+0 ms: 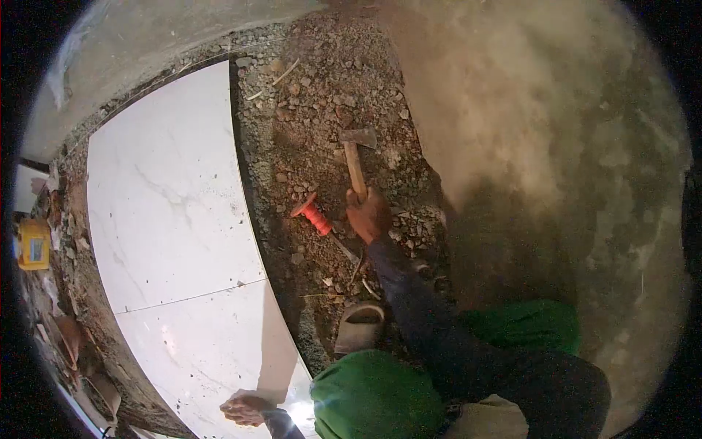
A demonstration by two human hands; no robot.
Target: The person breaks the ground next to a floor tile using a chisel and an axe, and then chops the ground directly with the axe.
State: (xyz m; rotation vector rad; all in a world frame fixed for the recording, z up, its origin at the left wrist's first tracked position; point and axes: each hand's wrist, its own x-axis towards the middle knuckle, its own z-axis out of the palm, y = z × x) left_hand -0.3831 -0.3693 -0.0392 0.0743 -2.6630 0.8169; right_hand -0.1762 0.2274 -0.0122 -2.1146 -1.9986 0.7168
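My right hand is closed round the wooden handle of a hammer, its metal head pointing away from me over the gravel. Beside that hand, to the left, a chisel with a red-orange grip and round hand guard lies on the rubble. My left hand rests on the near white tile, fingers stretched out to the left against its surface. A second white marbled tile adjoins it farther off, with a thin seam between them. Small dark crumbs are scattered over both.
Loose gravel fills the strip between the tiles and a smooth concrete surface on the right. A yellow tool or case sits among debris at far left. My green-clothed knee and a sandal are close by.
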